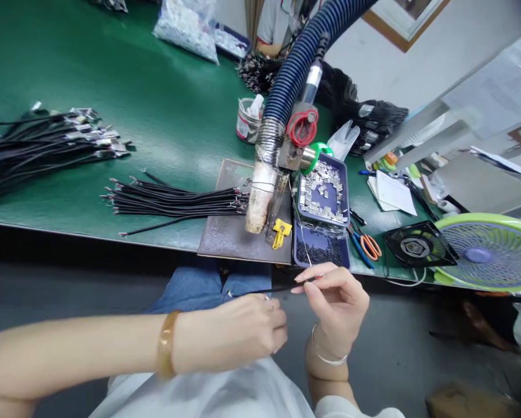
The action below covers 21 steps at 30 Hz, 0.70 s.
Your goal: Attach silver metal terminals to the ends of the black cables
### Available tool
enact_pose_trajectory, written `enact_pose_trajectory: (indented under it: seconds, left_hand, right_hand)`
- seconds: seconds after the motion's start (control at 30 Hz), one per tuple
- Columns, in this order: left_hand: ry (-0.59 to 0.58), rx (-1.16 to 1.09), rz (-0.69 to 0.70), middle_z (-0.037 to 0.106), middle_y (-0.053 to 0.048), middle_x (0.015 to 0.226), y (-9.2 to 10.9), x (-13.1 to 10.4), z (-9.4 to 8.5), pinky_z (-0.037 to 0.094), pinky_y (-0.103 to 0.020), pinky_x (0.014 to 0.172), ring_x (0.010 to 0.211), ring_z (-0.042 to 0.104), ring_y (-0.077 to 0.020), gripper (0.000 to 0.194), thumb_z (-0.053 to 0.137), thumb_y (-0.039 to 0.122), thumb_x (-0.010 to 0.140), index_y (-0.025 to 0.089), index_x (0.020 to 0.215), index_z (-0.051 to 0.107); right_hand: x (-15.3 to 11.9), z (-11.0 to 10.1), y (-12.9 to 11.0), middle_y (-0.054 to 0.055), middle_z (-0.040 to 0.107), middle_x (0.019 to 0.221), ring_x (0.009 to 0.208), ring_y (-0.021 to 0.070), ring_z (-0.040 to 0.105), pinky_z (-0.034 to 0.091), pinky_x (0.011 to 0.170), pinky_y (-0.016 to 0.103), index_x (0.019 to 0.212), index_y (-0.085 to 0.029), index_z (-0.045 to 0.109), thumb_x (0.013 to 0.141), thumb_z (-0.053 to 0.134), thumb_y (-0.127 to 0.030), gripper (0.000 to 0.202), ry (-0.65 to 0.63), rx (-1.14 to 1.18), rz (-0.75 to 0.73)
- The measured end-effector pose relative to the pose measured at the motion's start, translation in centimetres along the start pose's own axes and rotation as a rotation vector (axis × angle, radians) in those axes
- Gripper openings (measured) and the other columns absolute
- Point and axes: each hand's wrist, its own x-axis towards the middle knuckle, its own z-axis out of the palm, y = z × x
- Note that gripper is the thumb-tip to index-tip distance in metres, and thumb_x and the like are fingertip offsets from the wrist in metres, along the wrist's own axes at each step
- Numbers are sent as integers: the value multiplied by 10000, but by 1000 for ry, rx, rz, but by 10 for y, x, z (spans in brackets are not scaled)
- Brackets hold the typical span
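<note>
My left hand (232, 334), with an amber bangle at the wrist, is closed around a short black cable (271, 289) above my lap. The fingertips of my right hand (338, 296) pinch the same cable near its reddish end. A thin wire hangs down to my right fingers. On the brown board (225, 241) past my hands lie the ends of a bundle of black cables (177, 200) and a yellow clip (281, 233). Beside the board, a blue tray (346, 197) holds small metal connectors, and a lower tray (295, 249) holds small black pieces.
A ribbed hose (286, 75) comes down over the board. Connector-ended cables (46, 145) lie at the left. A tub (247, 122) stands behind the board. Pliers (369, 247), a black fan (417, 247) and a green fan (482, 255) are at the right. A person (273, 26) is at the back.
</note>
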Motion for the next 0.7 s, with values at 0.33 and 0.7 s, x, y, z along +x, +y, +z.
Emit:
enact_pose_trajectory:
  seconds: [0.33, 0.7]
  left_hand:
    - [424, -1277, -641, 603, -36, 620, -14, -9, 4, 474, -229, 544, 576, 561, -120, 394, 582, 373, 975, 146, 676, 702]
    - [471, -1314, -899, 627, -4, 611, -29, -17, 21, 450, -207, 559, 560, 518, -97, 209, 771, 311, 788, 130, 892, 779]
  right_hand:
    - [13, 1, -2, -11, 766, 819, 676, 117, 721, 556, 576, 219, 1009, -248, 649, 904, 642, -130, 158, -356, -278, -406]
    - [144, -76, 70, 87, 722, 781, 638, 206, 582, 277, 587, 301, 1023, -157, 665, 950, 550, -244, 162, -289, -1401, 94]
